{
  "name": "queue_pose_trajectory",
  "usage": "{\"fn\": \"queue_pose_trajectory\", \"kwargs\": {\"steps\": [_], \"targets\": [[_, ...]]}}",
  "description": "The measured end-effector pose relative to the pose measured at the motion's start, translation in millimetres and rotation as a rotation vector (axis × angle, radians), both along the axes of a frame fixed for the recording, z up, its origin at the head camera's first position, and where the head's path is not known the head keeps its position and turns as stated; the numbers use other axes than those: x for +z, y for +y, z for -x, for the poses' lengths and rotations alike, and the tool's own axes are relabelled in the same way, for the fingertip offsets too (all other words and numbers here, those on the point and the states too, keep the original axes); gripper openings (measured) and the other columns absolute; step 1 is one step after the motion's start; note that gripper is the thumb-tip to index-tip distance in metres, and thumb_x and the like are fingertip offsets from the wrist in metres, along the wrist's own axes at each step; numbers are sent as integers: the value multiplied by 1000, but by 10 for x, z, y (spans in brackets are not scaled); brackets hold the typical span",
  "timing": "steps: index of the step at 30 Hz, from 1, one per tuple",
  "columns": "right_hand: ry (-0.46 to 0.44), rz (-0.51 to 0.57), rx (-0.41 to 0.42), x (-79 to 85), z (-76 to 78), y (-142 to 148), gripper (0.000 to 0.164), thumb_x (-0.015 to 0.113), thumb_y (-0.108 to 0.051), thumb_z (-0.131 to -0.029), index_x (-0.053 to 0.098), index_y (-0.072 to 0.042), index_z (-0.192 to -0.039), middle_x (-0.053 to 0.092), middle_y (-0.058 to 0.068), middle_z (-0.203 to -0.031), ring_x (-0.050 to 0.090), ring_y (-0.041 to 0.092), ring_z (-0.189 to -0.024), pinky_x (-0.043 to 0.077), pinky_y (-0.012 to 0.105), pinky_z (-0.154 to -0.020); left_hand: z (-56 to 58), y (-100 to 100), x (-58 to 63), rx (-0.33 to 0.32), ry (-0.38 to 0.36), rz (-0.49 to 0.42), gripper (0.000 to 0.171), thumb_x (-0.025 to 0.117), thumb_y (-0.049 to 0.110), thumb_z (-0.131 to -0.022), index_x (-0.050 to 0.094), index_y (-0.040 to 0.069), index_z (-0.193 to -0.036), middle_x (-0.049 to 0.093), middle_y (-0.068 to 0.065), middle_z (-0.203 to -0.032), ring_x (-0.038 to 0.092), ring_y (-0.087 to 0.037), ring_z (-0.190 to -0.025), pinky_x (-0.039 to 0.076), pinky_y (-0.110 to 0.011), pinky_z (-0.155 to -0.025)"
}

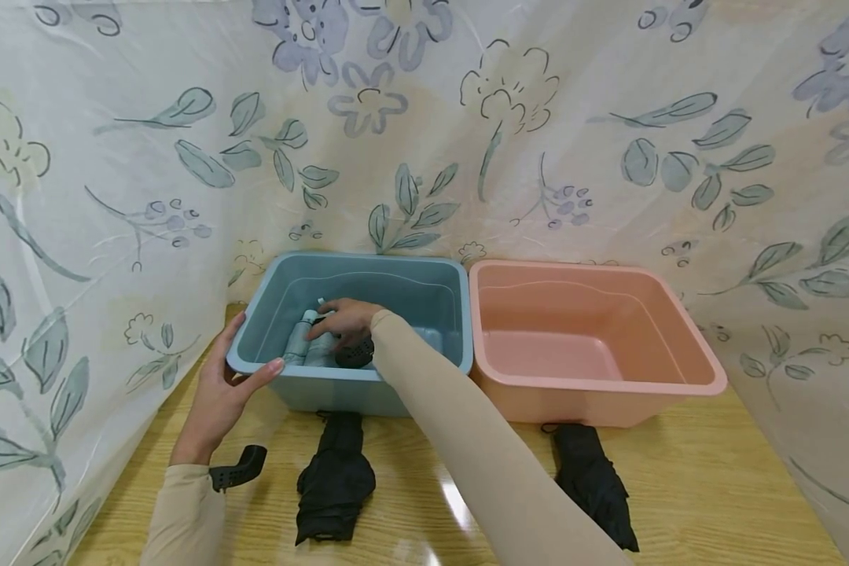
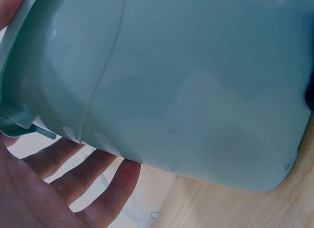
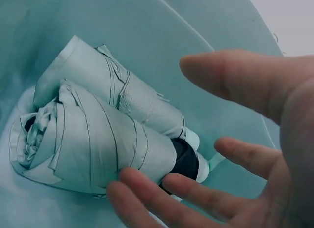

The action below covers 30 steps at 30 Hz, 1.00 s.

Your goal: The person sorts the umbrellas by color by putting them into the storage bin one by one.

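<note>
My left hand (image 1: 215,393) grips the near left corner of a blue plastic tub (image 1: 375,387). Its thumb lies along the front rim, and in the left wrist view the fingers (image 2: 88,176) touch the outer wall. Inside the tub, two rolled, pale folding umbrellas lie side by side: one (image 1: 297,342) against the left, the other (image 3: 103,139) beside it with a dark band near its end. Over them hovers my right hand (image 1: 350,321), fingers spread and slightly bent. Its fingertips overlap the nearer umbrella in the right wrist view; contact is hard to tell.
A pink tub (image 1: 597,385) stands right beside the blue one. Two folded black umbrellas lie on the wooden table in front, one (image 1: 336,479) before the blue tub, the other (image 1: 594,483) before the pink. A flowered sheet (image 1: 424,141) hangs behind and at both sides.
</note>
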State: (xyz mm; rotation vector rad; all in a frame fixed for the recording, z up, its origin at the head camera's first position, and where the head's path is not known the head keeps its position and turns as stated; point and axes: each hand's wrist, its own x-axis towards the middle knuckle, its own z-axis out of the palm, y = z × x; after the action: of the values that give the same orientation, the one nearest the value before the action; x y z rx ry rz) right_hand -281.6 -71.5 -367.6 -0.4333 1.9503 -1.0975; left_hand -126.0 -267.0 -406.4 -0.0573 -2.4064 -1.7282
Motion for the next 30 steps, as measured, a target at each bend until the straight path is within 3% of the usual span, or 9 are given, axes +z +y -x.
{"fn": "queue_pose_trajectory", "kwargs": {"steps": [7,16,23,30], "targets": [[23,36,-67,111,-19,132,71,66,-26,-100,31,-13,-160,48,17,-147,61,37,-120,51,45,-93,13,47,4,-12,-4,-10,90,69,17,-98,11,28,-165,28,-20,-159,35,-43,-138,41,-12,-87],[37,139,-63,335,-106,399,67,68,-21,-99,36,-14,-157,53,13,-142,60,39,-121,51,46,-96,24,74,30,-25,37,-24,88,68,13,-97,13,24,-165,33,-21,-155,41,-40,-131,43,-13,-86],[104,280,-17,516,-286,714,64,68,-18,-99,39,-17,-155,65,10,-125,65,27,-108,53,43,-94,2,45,22,-8,26,-7,89,69,13,-97,13,26,-165,32,-21,-155,42,-35,-128,44,-11,-85],[206,382,20,690,-622,1064,63,70,-18,-98,42,-23,-154,59,7,-134,65,25,-113,53,40,-94,-24,13,20,9,0,-1,90,69,14,-97,11,25,-165,28,-21,-157,38,-39,-131,42,-9,-84]]}}
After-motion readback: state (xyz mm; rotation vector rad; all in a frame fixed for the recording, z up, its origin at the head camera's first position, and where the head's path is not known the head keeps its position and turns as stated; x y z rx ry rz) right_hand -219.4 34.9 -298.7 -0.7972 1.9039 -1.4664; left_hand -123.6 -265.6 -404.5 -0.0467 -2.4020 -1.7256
